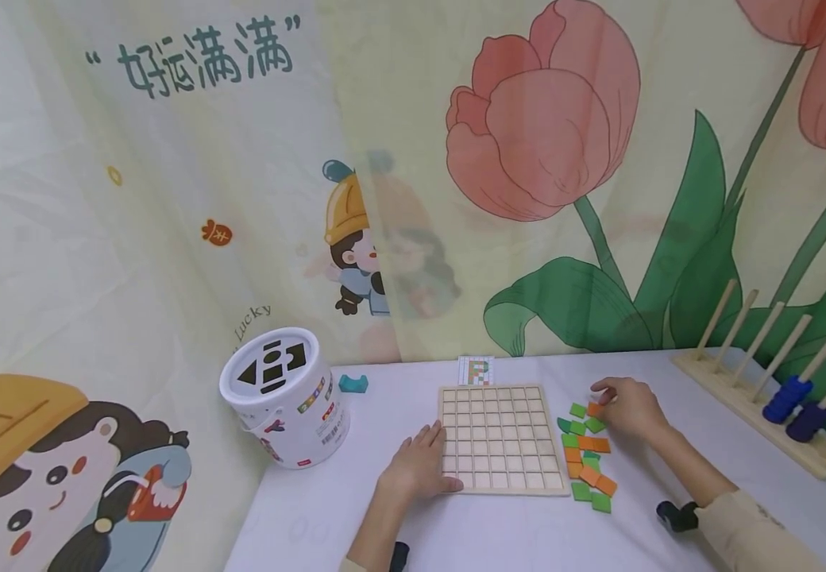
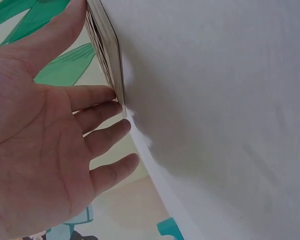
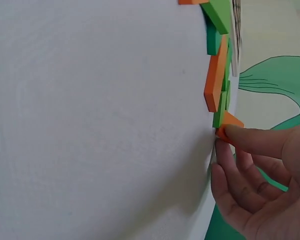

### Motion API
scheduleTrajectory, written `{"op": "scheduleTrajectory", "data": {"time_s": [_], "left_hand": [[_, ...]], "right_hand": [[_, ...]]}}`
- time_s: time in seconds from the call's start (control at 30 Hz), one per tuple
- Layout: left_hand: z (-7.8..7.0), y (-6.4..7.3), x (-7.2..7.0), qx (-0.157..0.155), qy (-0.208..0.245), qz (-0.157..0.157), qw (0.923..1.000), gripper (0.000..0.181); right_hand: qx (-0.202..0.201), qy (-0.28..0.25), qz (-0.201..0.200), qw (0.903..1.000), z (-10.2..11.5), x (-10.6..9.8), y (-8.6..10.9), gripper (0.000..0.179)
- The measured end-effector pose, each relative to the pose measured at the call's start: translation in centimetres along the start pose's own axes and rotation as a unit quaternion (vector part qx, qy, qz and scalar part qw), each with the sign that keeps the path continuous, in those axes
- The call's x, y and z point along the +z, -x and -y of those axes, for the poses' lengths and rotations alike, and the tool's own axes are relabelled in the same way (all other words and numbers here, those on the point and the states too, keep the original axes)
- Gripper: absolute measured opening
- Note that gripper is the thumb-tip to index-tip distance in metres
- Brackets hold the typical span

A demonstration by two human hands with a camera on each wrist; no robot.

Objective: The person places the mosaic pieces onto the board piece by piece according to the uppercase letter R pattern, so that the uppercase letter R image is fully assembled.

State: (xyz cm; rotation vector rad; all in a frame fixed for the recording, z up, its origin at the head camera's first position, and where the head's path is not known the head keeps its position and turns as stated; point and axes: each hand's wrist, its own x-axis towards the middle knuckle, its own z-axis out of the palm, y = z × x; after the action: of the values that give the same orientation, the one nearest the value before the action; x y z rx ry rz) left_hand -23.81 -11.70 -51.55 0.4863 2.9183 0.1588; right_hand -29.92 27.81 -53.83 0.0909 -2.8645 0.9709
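Note:
A wooden grid board with square cells lies flat on the table. My left hand rests along its left edge, fingers extended and thumb near the front corner; in the left wrist view the hand's fingertips touch the board's side. To the right of the board lies a loose group of small square tiles, green and orange. At the far end of this group my right hand pinches an orange tile between thumb and fingers, low over the table.
A printed pattern card lies behind the board. A white bucket with a shape-hole lid stands at left, beside a teal block. A wooden peg rack with blue pieces stands at right. Printed cloth hangs behind the table.

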Motion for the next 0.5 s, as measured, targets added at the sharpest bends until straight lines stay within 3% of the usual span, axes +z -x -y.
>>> {"op": "scheduleTrajectory", "data": {"time_s": [0.23, 0.5], "left_hand": [[-0.02, -0.03, -0.42, 0.002, 0.003, 0.003, 1.0, 0.1], [0.03, 0.21, -0.3, 0.005, 0.003, 0.002, 1.0, 0.102]], "right_hand": [[0.041, -0.043, 0.005, 0.9982, 0.08, -0.66, -0.12, 0.041], [0.038, -0.083, -0.016, 0.9957, 0.89, -0.4, -0.6, 0.038]]}}
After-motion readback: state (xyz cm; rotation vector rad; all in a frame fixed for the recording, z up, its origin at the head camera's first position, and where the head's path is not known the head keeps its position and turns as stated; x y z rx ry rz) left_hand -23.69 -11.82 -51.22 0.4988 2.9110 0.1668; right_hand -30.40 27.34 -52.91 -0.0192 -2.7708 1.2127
